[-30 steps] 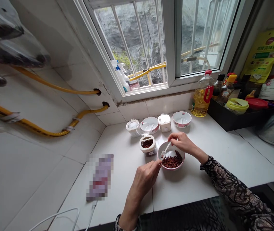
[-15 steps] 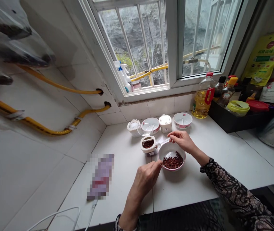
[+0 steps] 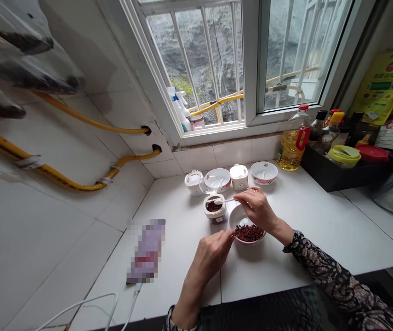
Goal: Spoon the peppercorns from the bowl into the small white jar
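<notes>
My right hand (image 3: pixel 256 208) pinches the handle of a small white spoon (image 3: pixel 219 201), whose bowl is over the mouth of an open white seasoning jar (image 3: pixel 215 219). Dark reddish-brown grains, like peppercorns, show inside that jar. Just right of it sits a bowl (image 3: pixel 238 215) with a pink outside, partly hidden under my right hand. More of the same peppercorns (image 3: pixel 249 233) lie in its near half. My left hand (image 3: pixel 213 250) is closed on the bowl's left rim, thumb and fingers pinched there.
Behind stand a lidded jar (image 3: pixel 194 183), a flowered bowl (image 3: pixel 218 180), another white jar (image 3: pixel 239 177) and a second flowered bowl (image 3: pixel 264 173). An oil bottle (image 3: pixel 291 142) is beside a black box (image 3: pixel 320 171) of condiments. A blurred purple object (image 3: pixel 147 253) with a white cable lies left.
My right hand has moved left, bringing the spoon from between bowl and jar to over the jar's opening. My left hand keeps its place at the bowl's rim.
</notes>
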`<state>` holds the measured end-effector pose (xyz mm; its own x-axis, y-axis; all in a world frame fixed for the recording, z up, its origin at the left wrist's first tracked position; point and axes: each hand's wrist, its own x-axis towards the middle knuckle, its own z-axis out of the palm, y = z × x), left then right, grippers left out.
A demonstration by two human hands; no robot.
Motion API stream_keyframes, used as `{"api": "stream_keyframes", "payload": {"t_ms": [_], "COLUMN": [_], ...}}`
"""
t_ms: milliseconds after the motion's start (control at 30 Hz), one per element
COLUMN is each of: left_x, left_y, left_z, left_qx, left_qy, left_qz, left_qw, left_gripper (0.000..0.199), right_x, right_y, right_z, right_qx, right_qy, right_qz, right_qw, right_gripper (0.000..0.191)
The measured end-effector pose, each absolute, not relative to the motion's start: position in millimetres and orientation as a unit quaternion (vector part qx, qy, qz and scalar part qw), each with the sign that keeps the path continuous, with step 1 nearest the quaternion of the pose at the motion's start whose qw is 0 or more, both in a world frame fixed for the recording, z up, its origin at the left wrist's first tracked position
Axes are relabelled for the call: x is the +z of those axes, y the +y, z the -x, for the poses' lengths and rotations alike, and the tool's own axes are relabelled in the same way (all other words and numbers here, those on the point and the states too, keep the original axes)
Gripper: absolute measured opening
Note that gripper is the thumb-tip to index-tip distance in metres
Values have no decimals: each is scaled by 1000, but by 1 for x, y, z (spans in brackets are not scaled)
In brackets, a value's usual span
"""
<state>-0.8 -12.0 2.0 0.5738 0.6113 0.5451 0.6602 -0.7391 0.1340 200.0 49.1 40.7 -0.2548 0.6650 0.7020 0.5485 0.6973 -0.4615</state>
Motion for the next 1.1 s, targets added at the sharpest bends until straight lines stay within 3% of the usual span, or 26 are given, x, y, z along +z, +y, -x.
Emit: {"api": "stream_keyframes", "payload": {"t_ms": [167,500,1100], "left_x": [2,-1,-1], "left_y": [-12,-11,-11], "left_z": [1,2,3], "left_qx": [-298,-298,-296], "left_qy": [-353,-350,-353], "left_qz": [886,887,886], "left_qw": [42,43,48], "left_gripper": [33,28,30], "right_x": [50,40,43], "right_y": [53,55,60], "right_z": [-220,-222,-228], "right_qx": [91,102,234], "right_qy": [-763,-834,-738], "right_qz": [423,469,526], "right_qw": [480,272,351], "right_gripper": [18,22,26]}}
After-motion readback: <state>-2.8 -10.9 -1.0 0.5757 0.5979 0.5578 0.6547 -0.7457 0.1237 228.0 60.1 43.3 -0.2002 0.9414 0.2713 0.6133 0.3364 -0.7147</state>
